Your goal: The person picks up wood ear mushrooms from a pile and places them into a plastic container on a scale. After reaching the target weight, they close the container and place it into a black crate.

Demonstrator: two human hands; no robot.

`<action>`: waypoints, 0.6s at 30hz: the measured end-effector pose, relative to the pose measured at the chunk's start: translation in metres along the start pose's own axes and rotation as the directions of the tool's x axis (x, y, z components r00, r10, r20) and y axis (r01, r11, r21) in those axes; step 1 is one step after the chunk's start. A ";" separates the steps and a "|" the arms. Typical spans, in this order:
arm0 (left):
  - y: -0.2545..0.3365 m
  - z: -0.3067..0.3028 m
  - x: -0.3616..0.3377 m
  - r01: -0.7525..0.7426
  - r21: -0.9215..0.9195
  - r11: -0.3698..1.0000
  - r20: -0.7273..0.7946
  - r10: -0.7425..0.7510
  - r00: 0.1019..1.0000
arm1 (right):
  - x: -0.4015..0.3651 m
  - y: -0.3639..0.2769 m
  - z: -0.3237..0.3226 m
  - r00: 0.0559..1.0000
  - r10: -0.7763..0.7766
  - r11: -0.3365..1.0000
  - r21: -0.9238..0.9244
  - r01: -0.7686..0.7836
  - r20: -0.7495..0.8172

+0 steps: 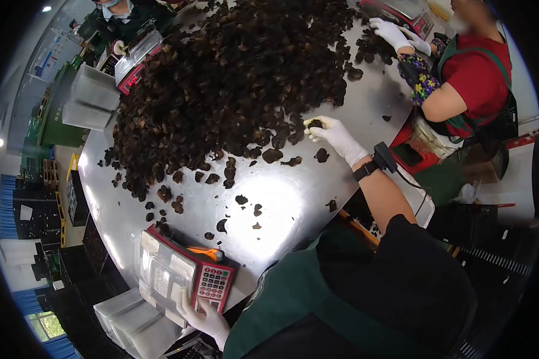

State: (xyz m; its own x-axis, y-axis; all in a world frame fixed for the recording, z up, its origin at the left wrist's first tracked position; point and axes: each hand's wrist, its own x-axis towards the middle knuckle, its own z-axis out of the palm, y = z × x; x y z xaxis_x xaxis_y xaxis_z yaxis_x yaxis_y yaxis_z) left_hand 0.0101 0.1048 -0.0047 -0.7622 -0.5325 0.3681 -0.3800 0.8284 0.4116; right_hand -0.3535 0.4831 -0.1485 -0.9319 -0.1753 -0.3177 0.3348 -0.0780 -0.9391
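Note:
A big heap of dark brown wood ear mushrooms point(233, 78) spreads over the metal table point(317, 203), with loose pieces along its near edge. At that edge my right hand point(339, 140), white-gloved, pinches a small dark wood ear piece between thumb and fingers. My left hand point(205, 317), also gloved, is low beside the red scale point(214, 281). Its fingers are apart, the fingertips right at the edge of a clear plastic box point(161, 269) on the scale and the thumb near the keypad. An orange-handled tool point(206, 252) lies behind the keypad.
Stacked clear plastic boxes point(135, 323) stand beyond the scale, with another stack point(90, 99) at the far left. A co-worker in red point(479, 84) works at the right with white gloves. Another person point(132, 21) is at the back left by a second red scale point(132, 78).

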 end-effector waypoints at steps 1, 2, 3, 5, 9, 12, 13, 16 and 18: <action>0.005 0.009 -0.002 -0.028 -0.048 0.998 0.031 0.030 0.999 | 0.002 -0.002 -0.002 1.000 -0.010 1.000 0.018 0.010 0.016; 0.012 0.016 -0.005 -0.077 -0.035 0.996 0.067 0.079 0.995 | 0.002 -0.001 -0.004 0.999 -0.010 0.999 0.037 0.009 0.034; 0.024 0.022 -0.006 -0.123 -0.024 0.992 0.103 0.124 0.987 | 0.000 0.000 -0.006 0.999 -0.010 0.998 0.055 0.007 0.054; 0.039 0.033 -0.008 -0.156 -0.073 0.985 0.142 0.165 0.976 | -0.002 -0.005 -0.006 0.998 -0.039 0.998 0.051 0.037 0.043; 0.056 0.041 -0.014 -0.117 -0.103 0.988 0.115 0.128 0.985 | 0.014 -0.013 0.004 0.986 -0.156 0.956 -0.261 0.137 -0.055; 0.060 0.041 -0.015 -0.143 -0.072 0.987 0.077 0.149 0.986 | 0.028 -0.020 0.030 0.956 -0.274 0.614 -0.784 0.091 -0.104; 0.062 0.040 -0.016 -0.137 -0.069 0.988 0.077 0.142 0.987 | 0.030 -0.023 0.039 0.942 -0.319 0.408 -0.912 0.040 -0.102; 0.064 0.039 -0.019 -0.124 -0.077 0.989 0.046 0.128 0.991 | 0.056 -0.012 0.040 0.961 -0.277 0.562 -0.815 0.140 -0.025; 0.062 0.038 -0.023 -0.086 -0.079 0.993 0.052 0.090 0.995 | 0.052 -0.023 0.040 0.995 -0.035 0.919 -0.388 0.068 0.093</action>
State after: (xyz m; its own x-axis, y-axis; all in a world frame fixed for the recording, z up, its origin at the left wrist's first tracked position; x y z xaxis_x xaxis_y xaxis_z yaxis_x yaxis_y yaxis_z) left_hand -0.0158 0.1752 -0.0197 -0.8197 -0.4460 0.3594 -0.2707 0.8546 0.4431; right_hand -0.4042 0.4361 -0.1384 -0.9260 -0.2627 -0.2713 0.1898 0.2974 -0.9357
